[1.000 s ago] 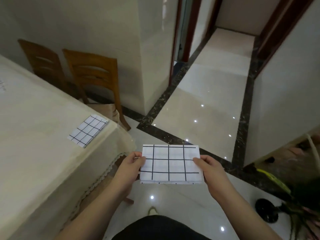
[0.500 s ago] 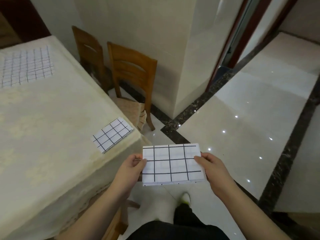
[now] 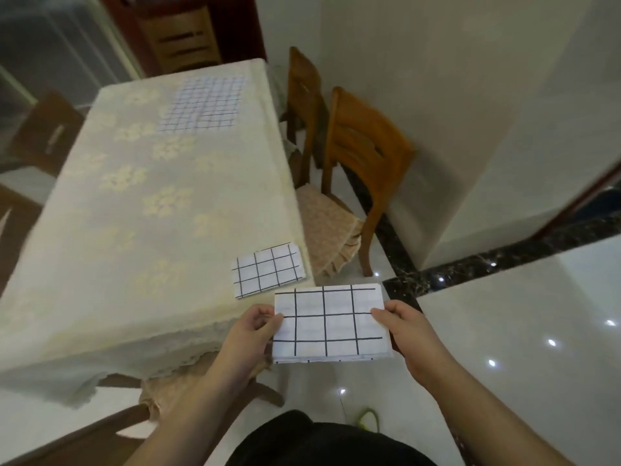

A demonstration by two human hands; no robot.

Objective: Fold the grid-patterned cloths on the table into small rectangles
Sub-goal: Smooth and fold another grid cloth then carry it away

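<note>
Table [image 3: 100,264], cream floral cover: unfolded grid cloth [image 3: 203,104] flat at far end, awaiting fold; folded grid cloth [image 3: 268,270] parked near corner, likely done. My left hand [image 3: 250,334]: fingers pinch left edge of held folded cloth [image 3: 331,322]. My right hand [image 3: 408,334]: pinches right edge, keeping layers taut, off table. Wooden chairs [image 3: 363,156] beyond.

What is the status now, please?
Left hand and right hand pinch folded cloth, off table. Second folded cloth at corner. Unfolded cloth far end. Nothing blocking.
</note>
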